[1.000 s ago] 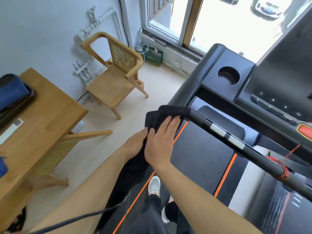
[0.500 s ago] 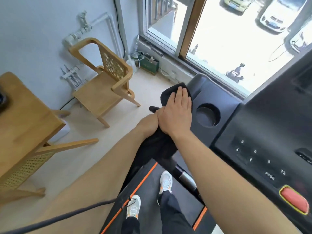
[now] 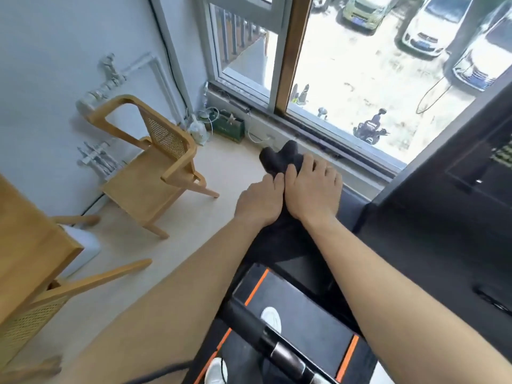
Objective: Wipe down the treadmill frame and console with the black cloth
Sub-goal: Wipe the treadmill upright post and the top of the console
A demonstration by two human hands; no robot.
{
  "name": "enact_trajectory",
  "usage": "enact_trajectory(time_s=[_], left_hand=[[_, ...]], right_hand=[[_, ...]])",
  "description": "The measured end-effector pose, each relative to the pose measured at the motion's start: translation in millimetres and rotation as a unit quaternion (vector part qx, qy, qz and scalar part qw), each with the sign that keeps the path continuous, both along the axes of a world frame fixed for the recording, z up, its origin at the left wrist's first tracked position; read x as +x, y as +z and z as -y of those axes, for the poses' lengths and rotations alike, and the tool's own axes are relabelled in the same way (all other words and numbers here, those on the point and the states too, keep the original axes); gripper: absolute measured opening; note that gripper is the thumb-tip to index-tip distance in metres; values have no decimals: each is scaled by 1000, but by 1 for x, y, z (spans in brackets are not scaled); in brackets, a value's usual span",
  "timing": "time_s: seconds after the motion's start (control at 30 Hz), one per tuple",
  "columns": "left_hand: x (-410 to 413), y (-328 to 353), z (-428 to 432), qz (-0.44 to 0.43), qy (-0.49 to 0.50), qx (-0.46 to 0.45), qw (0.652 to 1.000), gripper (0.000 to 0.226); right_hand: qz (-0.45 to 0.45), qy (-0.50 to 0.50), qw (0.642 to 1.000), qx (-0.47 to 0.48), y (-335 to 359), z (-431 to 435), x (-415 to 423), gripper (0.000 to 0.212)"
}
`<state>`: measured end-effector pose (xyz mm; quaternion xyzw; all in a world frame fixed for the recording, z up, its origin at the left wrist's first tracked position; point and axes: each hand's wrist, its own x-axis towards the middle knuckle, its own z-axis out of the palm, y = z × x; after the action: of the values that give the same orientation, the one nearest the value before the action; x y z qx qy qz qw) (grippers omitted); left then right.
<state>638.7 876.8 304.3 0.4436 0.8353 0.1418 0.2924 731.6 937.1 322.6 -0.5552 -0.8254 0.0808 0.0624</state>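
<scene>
Head view, downward (close above treadmill)

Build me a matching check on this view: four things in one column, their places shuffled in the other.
1. black cloth
2. wooden cane-backed chair
3. white shoe
4. green container

A. on the black treadmill belt
B. beside the pale wall
C. under the left hand and right hand
D. below the window

Pairs: 1-C, 2-B, 3-A, 4-D

Your cloth: black. Your treadmill deck: black, orange edge stripes. Chair beside you: light wood, woven cane back.
</scene>
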Motion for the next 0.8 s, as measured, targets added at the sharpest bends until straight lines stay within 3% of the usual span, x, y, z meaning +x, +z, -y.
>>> enact_trajectory(time_s=[0.13, 0.27, 0.37, 0.47, 0.53, 0.6, 0.67, 0.73, 0.8], left_hand=[[16, 3, 42, -117, 8, 16, 993, 48], [6, 6, -6, -89, -9, 25, 996, 38], [0, 7, -56, -58, -29, 29, 997, 39], [0, 9, -102, -61, -96, 15, 993, 39], [3, 10, -119, -75, -141, -17, 987, 40], [8, 15, -115, -109, -192, -1, 975, 45], [12, 18, -91, -155, -247, 104, 951, 44], [10, 17, -64, -224, -321, 199, 899, 42], [6, 12, -50, -280, -360, 212, 864, 42]], right_hand=[[5, -9, 1000, 28, -14, 29, 8, 65], [25, -25, 999, -15, -3, -11, -3, 55], [-8, -50, 992, -118, 9, -47, -4, 50], [-8, -84, 973, -213, 19, -70, 10, 42], [-7, -107, 968, -227, 22, -73, 22, 38], [21, -109, 977, -184, 21, -63, 31, 38], [55, -86, 992, -78, 14, -42, 36, 38], [62, -99, 993, -9, 7, -17, 38, 39], [43, -120, 992, 2, 4, 1, 35, 39]])
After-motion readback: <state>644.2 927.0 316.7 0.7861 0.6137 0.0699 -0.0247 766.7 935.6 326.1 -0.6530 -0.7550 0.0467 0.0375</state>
